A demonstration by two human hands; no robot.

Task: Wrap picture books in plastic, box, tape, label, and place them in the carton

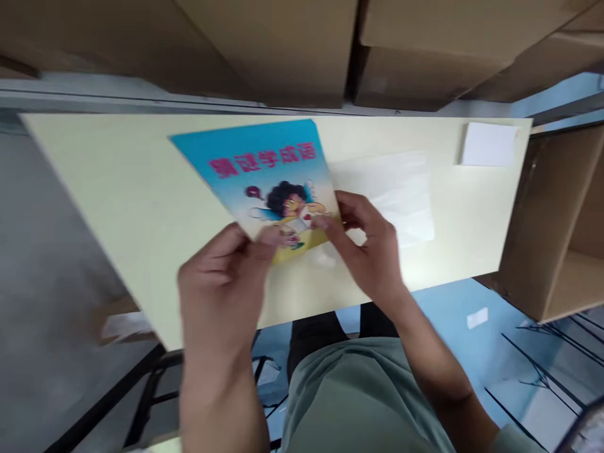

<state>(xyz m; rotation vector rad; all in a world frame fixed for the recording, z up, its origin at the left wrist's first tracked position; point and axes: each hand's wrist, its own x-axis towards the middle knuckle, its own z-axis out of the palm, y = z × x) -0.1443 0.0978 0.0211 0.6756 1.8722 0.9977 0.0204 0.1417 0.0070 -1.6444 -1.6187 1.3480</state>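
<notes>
A thin booklet with a blue-to-yellow cover is held up over the table. Its cover carries pink characters and a cartoon figure with dark curly hair and wings. My left hand pinches the lower left corner, thumb on the front. At the lower right edge my right hand grips it too, thumb across the cover and fingers behind. Beyond my right hand a sheet of thin white plastic or paper lies flat on the table. Part of that sheet is hidden by the hand.
The pale yellow table spans the view. A stack of white cards or paper sits at its far right corner. Cardboard boxes line the back edge. An open cardboard box stands off the right end.
</notes>
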